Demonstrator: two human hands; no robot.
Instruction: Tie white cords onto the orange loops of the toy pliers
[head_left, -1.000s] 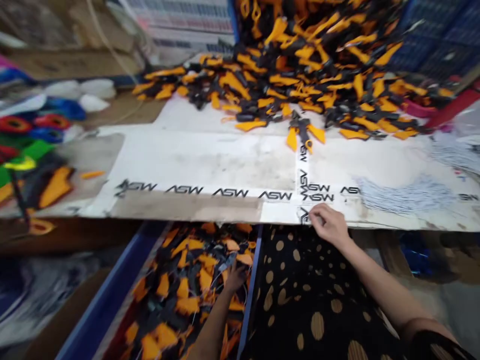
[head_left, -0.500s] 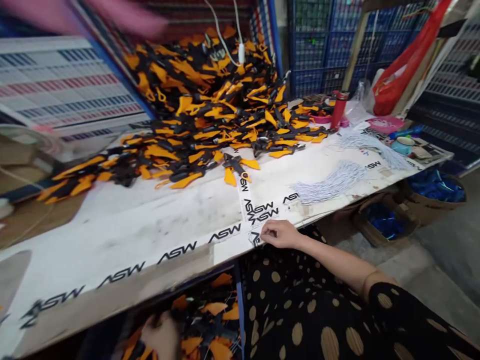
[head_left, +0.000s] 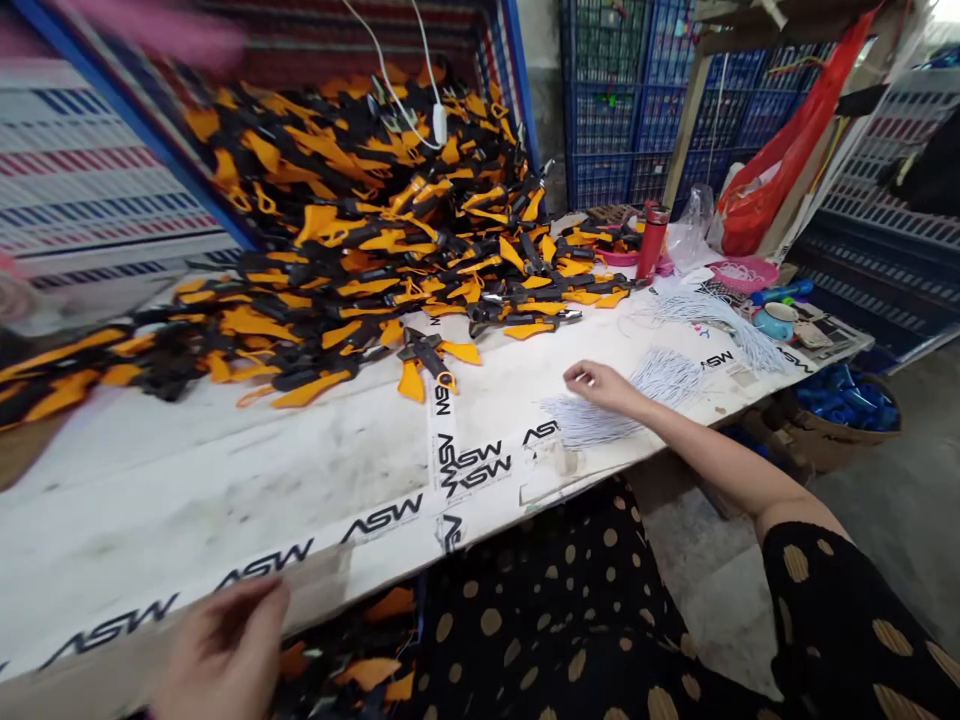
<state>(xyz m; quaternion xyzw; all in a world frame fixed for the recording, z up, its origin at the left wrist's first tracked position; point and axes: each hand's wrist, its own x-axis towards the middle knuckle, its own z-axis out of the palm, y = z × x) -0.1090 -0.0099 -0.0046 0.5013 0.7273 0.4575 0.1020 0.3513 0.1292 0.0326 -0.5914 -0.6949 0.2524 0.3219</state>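
the counter (head_left: 225, 470), a long white board taped with black lettering, carries everything here. biggest on it is the heap of pliers (head_left: 352, 230) with orange and black handles, far too many to count, banked against the back and spilling forward; one pair (head_left: 429, 358) lies apart at the front edge of the heap. these look stiff and fairly heavy for their size, with grippy handles, best taken by a handle. smaller are two bundles of white strings (head_left: 600, 415): one near the counter's front edge, and a second (head_left: 712, 315) further right and well apart. the strings look light, limp and easily tangled, so a pinch on a few strands near one end would likely lift them cleanly. one red bottle (head_left: 651, 243) stands upright behind them, one pink bowl (head_left: 746, 272) and one blue cup (head_left: 774, 320) to its right. the right hand (head_left: 600, 383) rests on the near bundle, fingers curled down and pinching at strands, though whether it has any gripped i cannot tell. the left hand (head_left: 225, 650) hovers at the counter's front edge, blurred, half open, holding nothing visible.
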